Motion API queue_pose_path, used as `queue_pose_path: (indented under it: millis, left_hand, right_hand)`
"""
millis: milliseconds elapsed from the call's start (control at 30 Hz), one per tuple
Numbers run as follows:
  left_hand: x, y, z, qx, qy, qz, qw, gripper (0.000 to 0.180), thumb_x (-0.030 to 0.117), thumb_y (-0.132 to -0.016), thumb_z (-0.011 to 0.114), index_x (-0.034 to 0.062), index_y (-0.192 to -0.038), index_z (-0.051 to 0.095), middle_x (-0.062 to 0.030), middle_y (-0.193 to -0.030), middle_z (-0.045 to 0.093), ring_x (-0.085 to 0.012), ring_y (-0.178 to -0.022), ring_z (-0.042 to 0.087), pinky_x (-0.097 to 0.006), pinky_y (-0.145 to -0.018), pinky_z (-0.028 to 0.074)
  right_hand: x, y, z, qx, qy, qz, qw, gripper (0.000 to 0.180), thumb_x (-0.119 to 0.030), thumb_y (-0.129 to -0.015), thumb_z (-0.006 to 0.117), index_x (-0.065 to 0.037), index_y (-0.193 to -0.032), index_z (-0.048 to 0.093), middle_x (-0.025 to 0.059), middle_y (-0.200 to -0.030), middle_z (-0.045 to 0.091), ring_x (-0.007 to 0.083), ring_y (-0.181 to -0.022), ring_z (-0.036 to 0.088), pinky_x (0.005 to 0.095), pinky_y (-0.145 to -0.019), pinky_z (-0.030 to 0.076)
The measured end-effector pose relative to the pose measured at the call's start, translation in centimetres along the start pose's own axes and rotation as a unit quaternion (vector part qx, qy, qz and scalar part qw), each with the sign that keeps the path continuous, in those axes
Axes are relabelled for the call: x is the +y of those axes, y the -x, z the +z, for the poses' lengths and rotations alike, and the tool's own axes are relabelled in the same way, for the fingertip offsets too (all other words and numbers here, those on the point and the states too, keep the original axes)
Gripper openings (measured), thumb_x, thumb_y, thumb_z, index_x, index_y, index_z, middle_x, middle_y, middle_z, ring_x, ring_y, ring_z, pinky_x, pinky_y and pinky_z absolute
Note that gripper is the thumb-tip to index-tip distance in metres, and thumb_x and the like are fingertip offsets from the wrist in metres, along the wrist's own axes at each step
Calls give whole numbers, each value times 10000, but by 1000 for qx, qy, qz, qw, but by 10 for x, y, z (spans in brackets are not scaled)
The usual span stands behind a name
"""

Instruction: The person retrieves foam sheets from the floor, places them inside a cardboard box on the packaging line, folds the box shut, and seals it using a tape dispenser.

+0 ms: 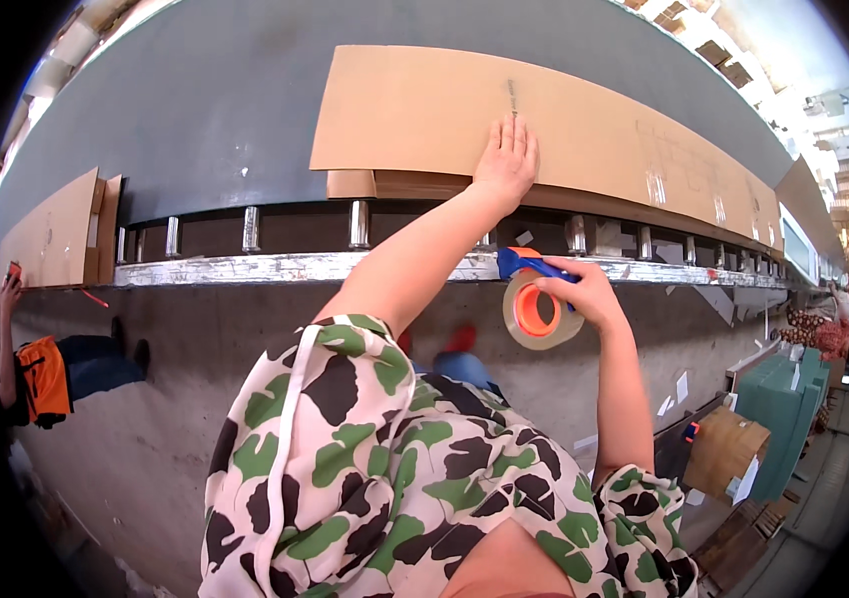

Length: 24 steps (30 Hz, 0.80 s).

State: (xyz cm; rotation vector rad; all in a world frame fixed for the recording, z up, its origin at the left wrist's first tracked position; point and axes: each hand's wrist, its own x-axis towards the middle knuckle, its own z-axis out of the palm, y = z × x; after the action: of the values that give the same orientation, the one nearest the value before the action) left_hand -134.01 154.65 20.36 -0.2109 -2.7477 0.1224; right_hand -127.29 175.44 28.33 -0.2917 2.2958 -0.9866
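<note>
Under the left hand (506, 159): one flattened cardboard box (544, 125), brown, smooth, long; palm open and fingers spread flat on it, seemingly to pin it against the grey conveyor belt (205, 110). In the right hand (584, 294), nearer the body: tape dispenser (536, 299), blue handle, orange core, tan roll, fingers closed round the handle, held just off the belt's steel roller edge (344, 264). Far to the left: another person's hand (7, 289) beside a second folded box (50, 229).

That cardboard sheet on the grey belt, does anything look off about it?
The cardboard sheet lies flat under the left hand, undamaged. The right hand holds a tape dispenser. Only oddity: small paper scraps litter the concrete floor.
</note>
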Motion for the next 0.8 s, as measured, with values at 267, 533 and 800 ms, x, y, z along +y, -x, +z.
queue_pose_path:
  millis: [267, 533, 800]
  left_hand:
    - [-31, 64, -7, 101, 17, 32, 994, 781, 302, -701, 754, -12, -1333, 420, -183, -1383, 444, -317, -1307, 412, -429, -1099, 314]
    - [-125, 150, -27, 132, 48, -35, 989, 566, 253, -830, 639, 40, -1324, 462, -127, -1357, 486, -290, -1281, 445, -423, -1086, 331]
    - [-162, 171, -21, 137, 95, 39, 985, 452, 110, -835, 544, 36, -1281, 511, -109, -1338, 507, -266, -1279, 449, -398, -1081, 335]
  right_hand:
    - [18, 2, -5, -27, -111, -11, 993, 578, -336, -683, 798, -26, -1150, 659, 37, -873, 645, 94, -752, 558, 228, -652, 446]
    - [-61, 0, 29, -6, 34, -73, 997, 623, -413, -647, 779, -32, -1126, 663, 142, -873, 688, 196, -780, 668, 309, -701, 522]
    - [-261, -59, 83, 215, 220, -182, 934, 485, -528, -708, 644, -150, -1003, 717, 127, -811, 690, 286, -742, 669, 374, -714, 526]
